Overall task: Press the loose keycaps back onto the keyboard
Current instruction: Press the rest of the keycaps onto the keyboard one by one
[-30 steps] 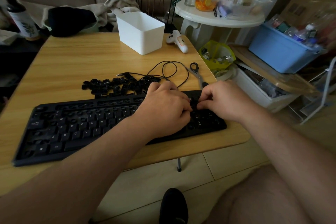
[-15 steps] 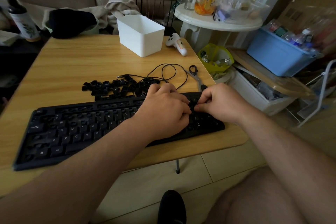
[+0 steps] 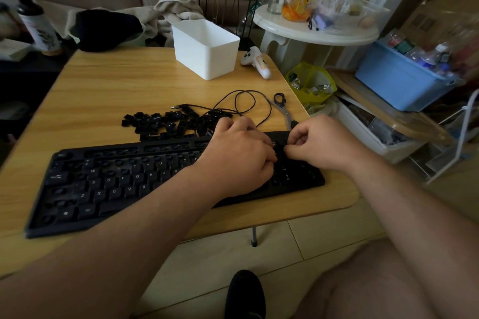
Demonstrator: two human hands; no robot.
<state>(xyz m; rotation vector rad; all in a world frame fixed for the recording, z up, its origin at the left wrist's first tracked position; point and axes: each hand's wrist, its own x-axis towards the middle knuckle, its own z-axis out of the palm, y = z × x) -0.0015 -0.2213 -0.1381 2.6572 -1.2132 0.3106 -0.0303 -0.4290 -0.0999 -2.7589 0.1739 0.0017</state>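
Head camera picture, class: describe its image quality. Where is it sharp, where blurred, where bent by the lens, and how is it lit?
Head view: sharpest mid-frame, on the white rectangular plastic bin and the pile of loose black keycaps; the black keyboard smears toward its left end; the blue plastic tub and right edge are blurred; wide-angle bending curves the light wooden table; soft, dim light, no glare.

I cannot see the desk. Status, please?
Both hands, left and right, curled over keyboard right end. Keycap pile behind. Cable loops near; not blocking.
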